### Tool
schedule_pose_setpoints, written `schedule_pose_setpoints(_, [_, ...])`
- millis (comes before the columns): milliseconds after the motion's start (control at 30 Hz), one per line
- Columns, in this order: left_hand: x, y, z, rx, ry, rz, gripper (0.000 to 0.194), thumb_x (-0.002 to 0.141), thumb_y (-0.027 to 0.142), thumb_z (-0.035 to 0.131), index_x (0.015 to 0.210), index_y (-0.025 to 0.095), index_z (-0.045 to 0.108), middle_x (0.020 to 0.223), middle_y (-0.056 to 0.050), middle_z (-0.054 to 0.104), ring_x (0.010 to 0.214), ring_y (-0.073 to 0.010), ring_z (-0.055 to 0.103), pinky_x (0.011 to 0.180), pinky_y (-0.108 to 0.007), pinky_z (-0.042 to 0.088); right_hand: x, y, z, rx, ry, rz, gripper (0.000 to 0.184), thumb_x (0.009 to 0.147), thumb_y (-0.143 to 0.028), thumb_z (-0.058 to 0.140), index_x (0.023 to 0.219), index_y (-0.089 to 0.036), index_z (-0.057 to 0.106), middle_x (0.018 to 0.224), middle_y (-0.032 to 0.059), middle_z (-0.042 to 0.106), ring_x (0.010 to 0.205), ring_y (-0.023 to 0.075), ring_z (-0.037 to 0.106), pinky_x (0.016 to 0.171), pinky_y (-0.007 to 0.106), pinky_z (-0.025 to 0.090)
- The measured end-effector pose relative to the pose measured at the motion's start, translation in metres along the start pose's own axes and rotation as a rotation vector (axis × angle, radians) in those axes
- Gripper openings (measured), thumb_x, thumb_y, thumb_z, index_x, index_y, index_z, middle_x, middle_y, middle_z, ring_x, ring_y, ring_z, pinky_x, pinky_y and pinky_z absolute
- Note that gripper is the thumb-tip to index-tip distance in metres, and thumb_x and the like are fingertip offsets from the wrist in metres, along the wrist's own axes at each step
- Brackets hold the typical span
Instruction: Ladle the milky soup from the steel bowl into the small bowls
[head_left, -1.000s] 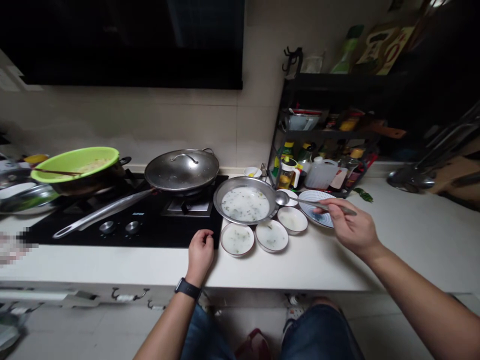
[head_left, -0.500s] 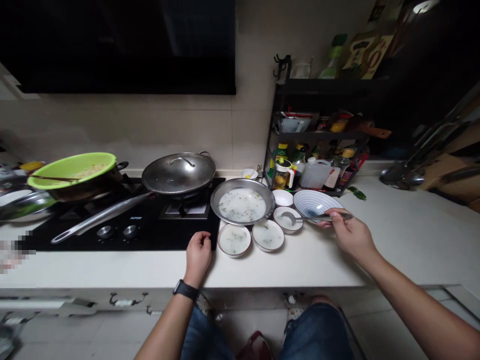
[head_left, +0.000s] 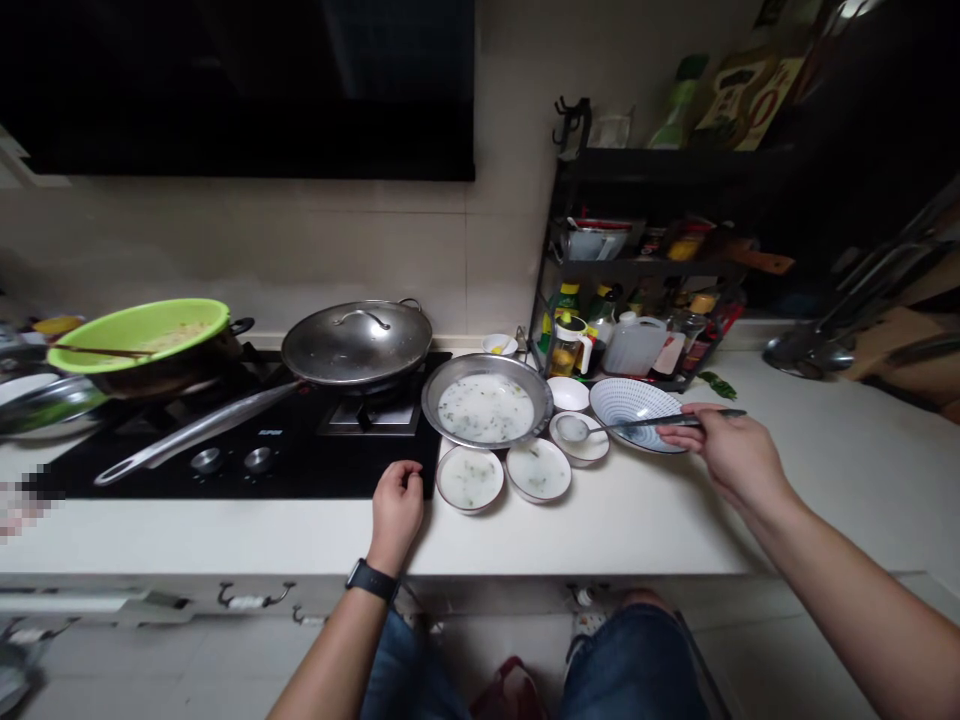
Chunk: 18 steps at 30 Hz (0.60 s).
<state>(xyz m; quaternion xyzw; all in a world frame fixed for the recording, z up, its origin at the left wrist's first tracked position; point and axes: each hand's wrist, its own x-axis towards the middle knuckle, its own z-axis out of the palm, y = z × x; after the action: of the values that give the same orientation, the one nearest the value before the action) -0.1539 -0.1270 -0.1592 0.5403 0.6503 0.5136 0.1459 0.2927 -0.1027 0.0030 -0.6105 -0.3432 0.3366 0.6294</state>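
My right hand (head_left: pixel 727 445) grips the dark handle of a metal ladle (head_left: pixel 637 425). Its round end hangs over a small bowl (head_left: pixel 596 450) holding some whitish soup. Two more small bowls, a left one (head_left: pixel 470 480) and a middle one (head_left: pixel 538 470), contain white soup with green bits. Behind them a wide metal basin (head_left: pixel 431 405) holds more of this soup. Beneath the ladle's handle is a blue-patterned bowl (head_left: pixel 626 395). My left hand (head_left: pixel 397 505), wearing a black watch, rests on the counter by the stove's edge with fingers curled and nothing seen in them.
A lidded wok (head_left: pixel 352 345) with a long handle stands on the black stove (head_left: pixel 300 480). Left of it, a green basin (head_left: pixel 112 335) sits on a dark pot. A small white bowl (head_left: pixel 568 393) is near the rack (head_left: pixel 551 265) of bottles. Ladles and boards lie far right.
My right hand has shifted a little right and up, and the ladle's end has risen and turned above the small bowl. My left hand stays in place.
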Motion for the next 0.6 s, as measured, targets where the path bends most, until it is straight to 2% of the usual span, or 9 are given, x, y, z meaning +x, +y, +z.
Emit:
schedule_pose_setpoints(167, [0.000, 0.001, 0.000, 0.002, 0.004, 0.006, 0.020, 0.087, 0.031, 0.053, 0.088, 0.023, 0.071, 0.095, -0.008, 0.075, 0.091, -0.0258, 0.070, 0.088, -0.040, 0.056, 0.009, -0.020, 0.020, 0.013, -0.021, -0.041, 0.014, 0.097, -0.021, 0.057, 0.085, -0.025, 0.064, 0.062, 0.0079, 0.073, 0.062, 0.0245, 0.079, 0.064, 0.034, 0.071])
schedule_pose_setpoints(300, [-0.001, 0.002, -0.001, -0.001, 0.002, 0.008, 0.019, 0.088, 0.030, 0.053, 0.089, 0.023, 0.070, 0.095, -0.008, 0.075, 0.091, -0.0253, 0.070, 0.088, -0.039, 0.056, 0.015, -0.027, 0.050, 0.008, -0.067, -0.059, 0.010, 0.096, -0.025, 0.061, 0.087, -0.024, 0.064, 0.062, 0.0078, 0.073, 0.062, 0.0243, 0.079, 0.062, 0.033, 0.070])
schedule_pose_setpoints(400, [-0.001, 0.005, -0.002, -0.013, -0.001, -0.006, 0.019, 0.088, 0.030, 0.053, 0.089, 0.023, 0.070, 0.093, -0.008, 0.074, 0.090, -0.0253, 0.069, 0.087, -0.039, 0.056, 0.019, -0.021, 0.080, 0.002, -0.126, -0.048, 0.010, 0.097, -0.028, 0.062, 0.087, -0.024, 0.062, 0.060, 0.0055, 0.071, 0.059, 0.0221, 0.078, 0.059, 0.031, 0.069])
schedule_pose_setpoints(600, [-0.002, 0.008, -0.002, -0.017, -0.005, -0.019, 0.019, 0.089, 0.028, 0.052, 0.089, 0.022, 0.070, 0.094, -0.007, 0.073, 0.090, -0.0248, 0.069, 0.087, -0.038, 0.056, 0.016, 0.008, 0.137, -0.022, -0.243, -0.066, 0.017, 0.098, -0.038, 0.065, 0.090, -0.024, 0.061, 0.063, 0.0018, 0.071, 0.060, 0.0197, 0.077, 0.062, 0.032, 0.069])
